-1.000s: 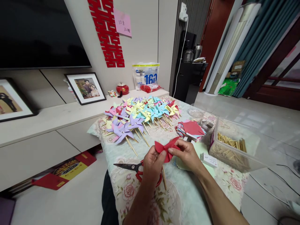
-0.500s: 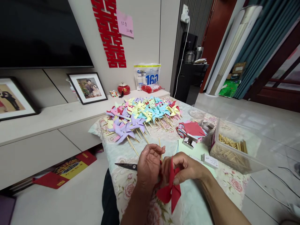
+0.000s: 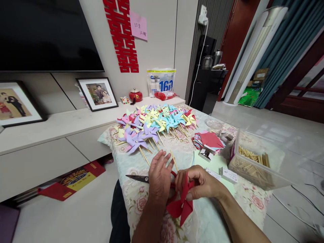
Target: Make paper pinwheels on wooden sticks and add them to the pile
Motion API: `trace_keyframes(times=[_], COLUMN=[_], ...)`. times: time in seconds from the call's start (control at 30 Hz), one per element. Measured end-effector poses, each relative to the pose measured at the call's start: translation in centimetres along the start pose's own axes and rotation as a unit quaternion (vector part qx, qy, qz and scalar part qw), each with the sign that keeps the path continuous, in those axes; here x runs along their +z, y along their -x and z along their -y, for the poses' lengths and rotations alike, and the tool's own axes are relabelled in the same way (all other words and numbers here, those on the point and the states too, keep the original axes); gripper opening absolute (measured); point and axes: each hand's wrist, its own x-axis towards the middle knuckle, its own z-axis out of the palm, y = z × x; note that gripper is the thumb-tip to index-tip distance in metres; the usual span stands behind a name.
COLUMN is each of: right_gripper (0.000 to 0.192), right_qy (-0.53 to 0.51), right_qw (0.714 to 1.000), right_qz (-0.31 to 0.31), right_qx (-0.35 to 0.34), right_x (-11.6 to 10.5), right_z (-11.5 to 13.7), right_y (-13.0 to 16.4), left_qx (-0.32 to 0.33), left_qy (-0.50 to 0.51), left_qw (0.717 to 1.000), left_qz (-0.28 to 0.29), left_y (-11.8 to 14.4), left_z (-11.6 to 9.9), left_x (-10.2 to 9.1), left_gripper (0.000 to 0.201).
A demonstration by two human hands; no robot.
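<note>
My right hand (image 3: 194,182) grips a red paper pinwheel (image 3: 181,210), thumb and fingers on its folded blades. A thin wooden stick (image 3: 173,160) points up and away from under those fingers, behind the pinwheel. My left hand (image 3: 160,175) is open beside it, palm turned inward and fingers stretched out near the stick. It holds nothing that I can see. A pair of scissors (image 3: 138,178) lies on the cloth, its dark blades showing left of my left hand; the red handles are partly hidden between my hands.
Finished pinwheels (image 3: 154,123) in several colours cover the table's far part. To the right are red and coloured paper squares (image 3: 211,141), an open small box (image 3: 206,154), a closed white box (image 3: 228,174) and a clear bin (image 3: 249,168) of sticks. Floral tablecloth (image 3: 141,202) covers the table.
My left hand has risen slightly and its curled fingers have straightened. The red pinwheel has tilted and shifted a little left in my right hand. The view has shifted slightly.
</note>
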Motion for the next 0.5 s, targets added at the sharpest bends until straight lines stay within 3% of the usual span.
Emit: trace_keyframes(times=[0.27, 0.4, 0.5], right_gripper=[0.025, 0.026, 0.024], right_qy=[0.029, 0.004, -0.033], right_qw=[0.999, 0.999, 0.999], right_qz=[0.031, 0.03, -0.011], right_qx=[0.008, 0.023, 0.011], right_x=[0.0, -0.4, -0.6], right_z=[-0.2, -0.2, -0.1], right_y=[-0.1, 0.0, 0.2], left_qx=[-0.056, -0.035, -0.039], left_qy=[-0.063, -0.091, -0.123], left_qw=[0.995, 0.995, 0.992], left_qz=[0.046, 0.016, -0.009], left_y=[0.9, 1.0, 1.6], left_z=[0.2, -0.4, -0.9], left_x=[0.8, 0.9, 1.1], left_gripper=[0.039, 0.043, 0.043])
